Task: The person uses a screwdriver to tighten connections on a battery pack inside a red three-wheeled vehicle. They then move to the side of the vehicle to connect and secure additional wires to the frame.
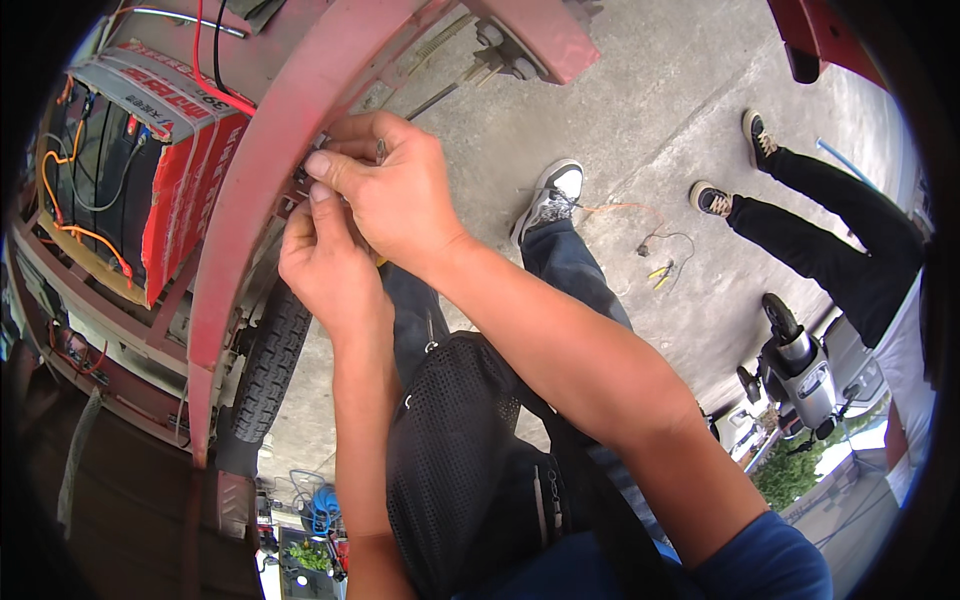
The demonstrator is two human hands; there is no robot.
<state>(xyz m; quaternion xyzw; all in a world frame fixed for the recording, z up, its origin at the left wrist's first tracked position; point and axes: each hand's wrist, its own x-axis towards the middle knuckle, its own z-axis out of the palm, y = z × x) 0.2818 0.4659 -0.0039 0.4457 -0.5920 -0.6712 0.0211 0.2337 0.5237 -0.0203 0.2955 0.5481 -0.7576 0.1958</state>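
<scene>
Both hands meet at the inner side of a curved red metal frame rail [259, 180]. My right hand [409, 187] pinches a small dark fitting [302, 172] against the rail between thumb and fingers. A small metal piece with a looped end [380, 150] sticks out between its fingers. Just below, my left hand [326, 262] has its thumb and fingertips pressed together at the same spot; what they grip is hidden. Behind the rail, a red cable [201, 60] and a black cable [218, 52] run down towards it.
Black batteries [97, 165] with orange leads sit in an open red carton [199, 165]. A treaded tyre [274, 367] stands below the rail. Loose wire [679, 236] and a yellow-handled tool [661, 276] lie on the concrete. Another person's legs [810, 225] and a grey scooter [810, 382] are at right.
</scene>
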